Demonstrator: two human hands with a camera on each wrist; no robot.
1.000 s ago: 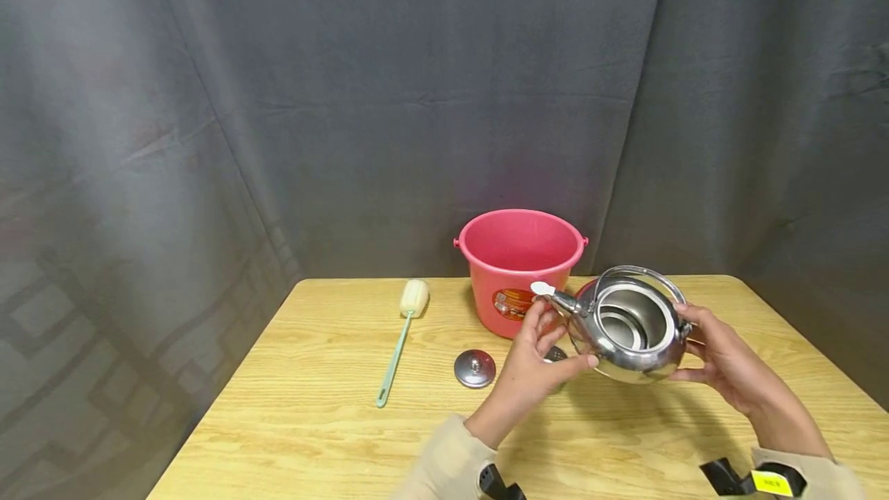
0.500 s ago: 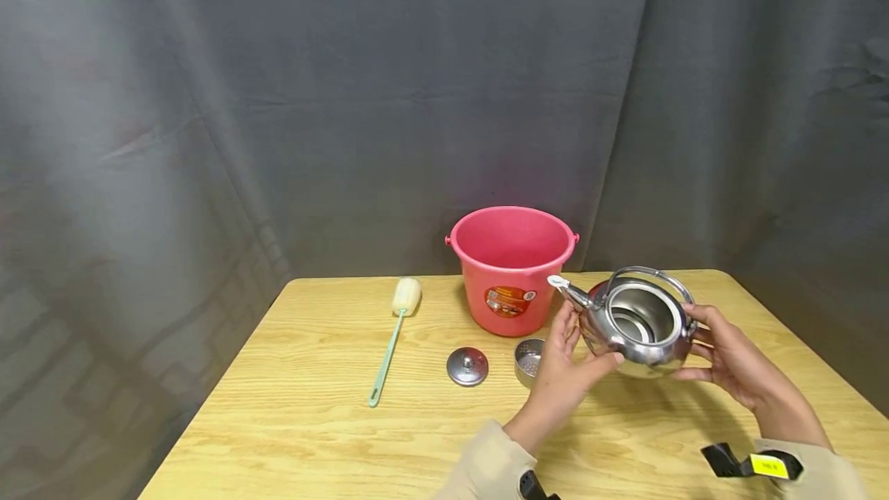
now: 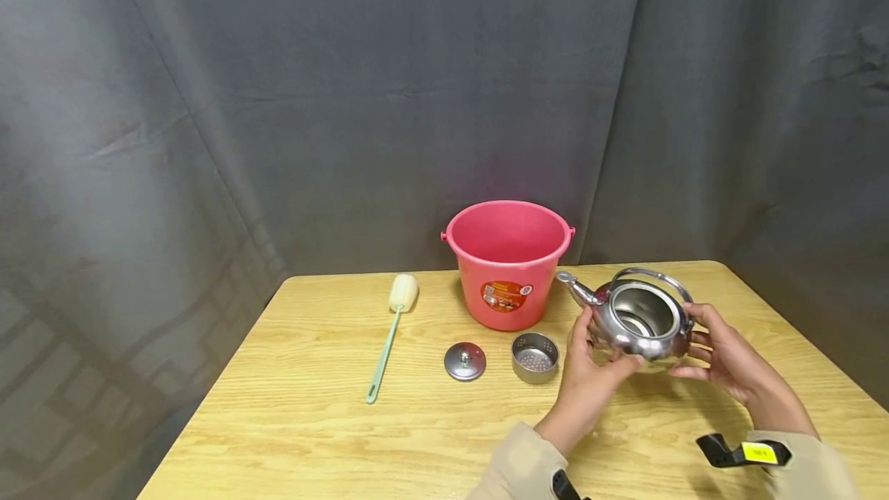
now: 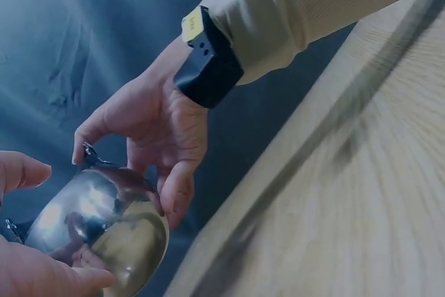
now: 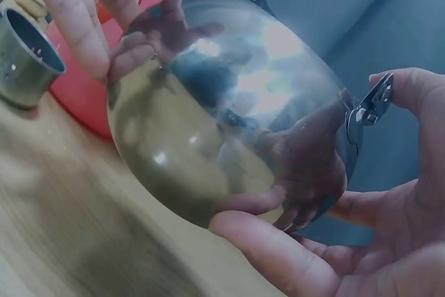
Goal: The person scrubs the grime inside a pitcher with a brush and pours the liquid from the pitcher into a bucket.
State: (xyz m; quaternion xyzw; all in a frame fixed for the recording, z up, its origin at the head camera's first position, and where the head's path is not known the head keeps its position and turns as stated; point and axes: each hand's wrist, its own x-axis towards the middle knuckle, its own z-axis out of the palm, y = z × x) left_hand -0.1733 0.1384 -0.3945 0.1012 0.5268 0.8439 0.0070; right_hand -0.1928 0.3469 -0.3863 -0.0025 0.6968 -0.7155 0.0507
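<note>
A shiny steel teapot (image 3: 642, 346) with no lid on is held above the table, its round mouth tilted toward the head camera and its spout pointing left. My left hand (image 3: 589, 376) grips the spout side, thumb along the front of the belly. On the other side my right hand (image 3: 729, 361) holds the body close to the handle's hinge, with one finger up at that hinge. Both hands' fingers also show around the teapot's curved underside (image 5: 208, 130) in the right wrist view. A steel lid (image 3: 464, 361) and a perforated strainer cup (image 3: 535, 361) rest left of the hands.
A pink bucket (image 3: 507, 276) with an orange label stands at the table's back, just behind the strainer. Farther left lies a sponge brush (image 3: 385, 346) with a pale green handle. A grey curtain (image 3: 389, 99) closes off the wooden table's (image 3: 312, 423) far side.
The teapot and my left hand have shifted right, away from the bucket. The strainer cup, partly covered by my left hand before, is now in full sight.
</note>
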